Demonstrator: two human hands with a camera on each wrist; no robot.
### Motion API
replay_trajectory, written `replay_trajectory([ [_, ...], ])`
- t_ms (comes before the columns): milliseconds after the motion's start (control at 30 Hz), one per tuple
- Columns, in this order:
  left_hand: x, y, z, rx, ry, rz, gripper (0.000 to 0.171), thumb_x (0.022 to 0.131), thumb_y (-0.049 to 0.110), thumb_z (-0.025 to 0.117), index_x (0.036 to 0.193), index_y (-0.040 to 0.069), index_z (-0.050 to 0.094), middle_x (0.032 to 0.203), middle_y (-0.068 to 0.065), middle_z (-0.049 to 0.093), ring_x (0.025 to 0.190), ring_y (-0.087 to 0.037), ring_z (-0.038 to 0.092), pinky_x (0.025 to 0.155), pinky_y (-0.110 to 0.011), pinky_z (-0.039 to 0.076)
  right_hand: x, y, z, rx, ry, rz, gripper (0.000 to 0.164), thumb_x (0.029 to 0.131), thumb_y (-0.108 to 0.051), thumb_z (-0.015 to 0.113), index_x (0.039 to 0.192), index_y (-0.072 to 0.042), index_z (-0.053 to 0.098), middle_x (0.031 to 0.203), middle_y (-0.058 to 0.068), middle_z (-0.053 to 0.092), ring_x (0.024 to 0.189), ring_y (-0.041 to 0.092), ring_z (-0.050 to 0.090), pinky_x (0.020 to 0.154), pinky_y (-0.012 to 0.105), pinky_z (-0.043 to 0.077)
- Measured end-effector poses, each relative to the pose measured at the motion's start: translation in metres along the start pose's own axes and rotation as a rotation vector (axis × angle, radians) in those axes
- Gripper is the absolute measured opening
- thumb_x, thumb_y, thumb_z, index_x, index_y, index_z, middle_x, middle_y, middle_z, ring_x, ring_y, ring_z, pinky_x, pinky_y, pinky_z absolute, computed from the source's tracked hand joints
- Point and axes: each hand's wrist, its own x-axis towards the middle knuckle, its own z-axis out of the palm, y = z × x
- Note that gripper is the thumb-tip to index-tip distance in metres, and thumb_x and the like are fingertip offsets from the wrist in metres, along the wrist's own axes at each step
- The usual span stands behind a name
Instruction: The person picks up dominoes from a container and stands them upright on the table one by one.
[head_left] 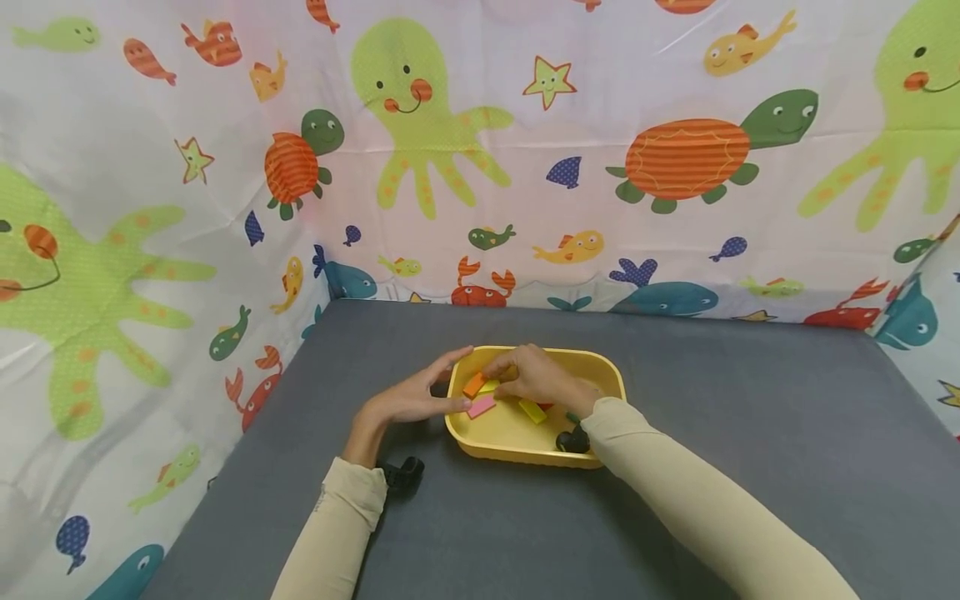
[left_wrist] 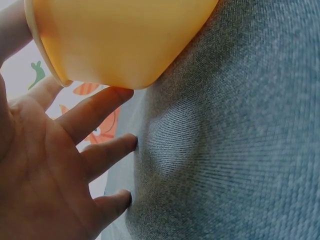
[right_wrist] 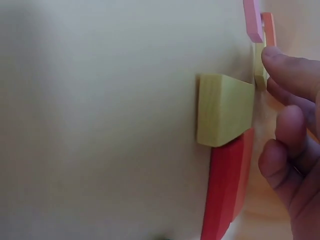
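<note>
A yellow plastic tub [head_left: 517,454] holds several small coloured blocks. My left hand [head_left: 412,397] spans its left end, thumb and index finger at the rim; in the left wrist view the hand [left_wrist: 50,145] has its fingers spread, one tip touching the outer wall. Inside the tub, my right hand [head_left: 534,375] has curled fingers, with thumb and index at a thin yellow block [right_wrist: 260,65] that they seem to pinch. Close by lie an orange block [head_left: 474,384] and a pink block [head_left: 482,406]. A thicker yellow block [right_wrist: 225,110] touches a red block [right_wrist: 225,170].
A dark round object [head_left: 573,440] sits at the tub's near right, partly behind the right sleeve [head_left: 637,450]. A black device [head_left: 403,472] is at the left wrist. Grey cloth [head_left: 750,417] covers the table, with a sea-animal curtain [head_left: 570,108] behind.
</note>
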Motion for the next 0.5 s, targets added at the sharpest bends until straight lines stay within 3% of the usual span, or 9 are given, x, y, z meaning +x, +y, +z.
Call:
replay_trajectory([
  [500, -0.0009, 0.0008, 0.0003, -0.025, 0.002, -0.010, 0.086, 0.082, 0.051, 0.070, 0.149, 0.047, 0.018, 0.156, 0.011, 0.025, 0.143, -0.027, 0.032, 0.110, -0.064, 0.030, -0.0012, -0.0035, 0.0004, -0.085, 0.009, 0.025, 0.023, 0.082, -0.013, 0.076, 0.105, -0.018, 0.076, 0.102, -0.005, 0.074, 0.088, 0.012, 0.063, 0.089, 0.032, 0.054],
])
